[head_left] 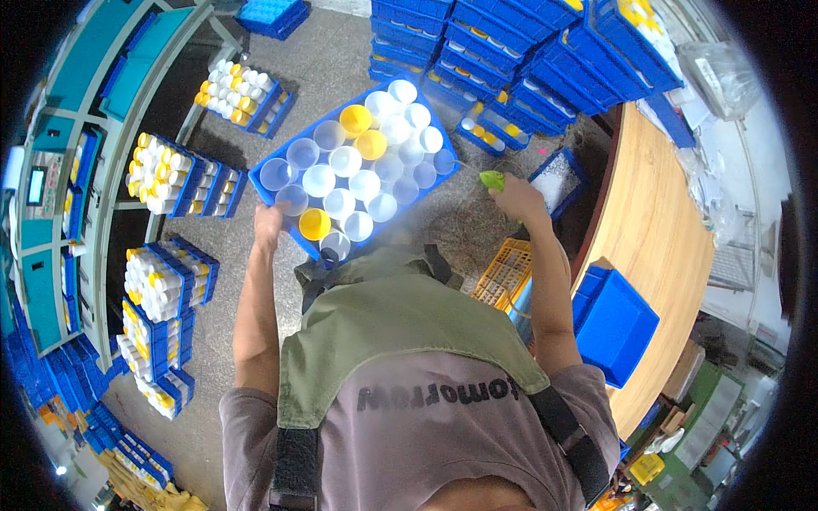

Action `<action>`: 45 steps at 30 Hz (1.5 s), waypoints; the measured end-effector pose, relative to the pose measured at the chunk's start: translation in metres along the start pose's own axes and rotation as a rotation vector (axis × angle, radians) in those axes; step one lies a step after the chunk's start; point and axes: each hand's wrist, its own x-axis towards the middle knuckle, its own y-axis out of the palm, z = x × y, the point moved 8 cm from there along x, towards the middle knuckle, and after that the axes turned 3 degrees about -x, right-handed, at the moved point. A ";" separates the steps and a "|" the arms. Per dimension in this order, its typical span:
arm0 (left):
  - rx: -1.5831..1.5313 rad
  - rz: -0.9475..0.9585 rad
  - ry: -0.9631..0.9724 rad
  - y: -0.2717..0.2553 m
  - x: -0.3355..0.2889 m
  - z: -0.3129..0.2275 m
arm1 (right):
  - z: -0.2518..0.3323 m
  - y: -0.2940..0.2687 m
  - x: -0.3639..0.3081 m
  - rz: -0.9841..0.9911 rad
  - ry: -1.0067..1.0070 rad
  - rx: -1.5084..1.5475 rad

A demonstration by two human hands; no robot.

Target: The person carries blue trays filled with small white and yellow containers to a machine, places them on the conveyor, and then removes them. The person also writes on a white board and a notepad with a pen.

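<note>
In front of my body is a blue plastic crate (300, 241) filled with rows of round cups (364, 185), most of them white or translucent and several yellow, their round ends facing up. My left hand (267, 223) grips the crate's left edge, its fingers partly hidden by the rim. To the right of the crate, my right hand (518, 203) is closed around a green air blow gun (492, 179). A thin nozzle runs from it toward the crate's right corner, and a thin pale hose hangs below.
Stacked blue crates (486, 43) stand at the back. More filled crates (166, 175) line the left, beside a teal machine (60, 170). On the right is a wooden table (652, 247) bearing a blue bin (615, 324). A yellow basket (504, 271) sits below my right forearm.
</note>
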 end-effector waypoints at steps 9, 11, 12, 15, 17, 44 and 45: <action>0.065 -0.055 -0.032 -0.003 0.022 0.012 | 0.057 -0.002 -0.034 0.119 -0.310 0.044; 0.101 -0.101 -0.051 -0.004 0.027 0.014 | 0.073 0.000 -0.039 0.081 -0.329 0.014; 0.058 -0.079 -0.073 0.000 0.029 0.017 | 0.078 0.000 -0.040 0.052 -0.334 0.016; 0.246 -0.174 -0.086 -0.003 0.037 0.016 | 0.089 -0.003 -0.042 -0.017 -0.351 0.021; 0.238 -0.181 -0.132 -0.001 0.041 0.019 | 0.095 -0.006 -0.044 -0.040 -0.358 0.028; 0.010 -0.385 -0.100 -0.098 0.149 -0.011 | 0.235 -0.186 0.061 -0.462 -0.352 -0.103; -0.054 -0.334 -0.091 -0.105 0.171 -0.009 | 0.255 -0.192 0.079 -0.450 -0.328 -0.081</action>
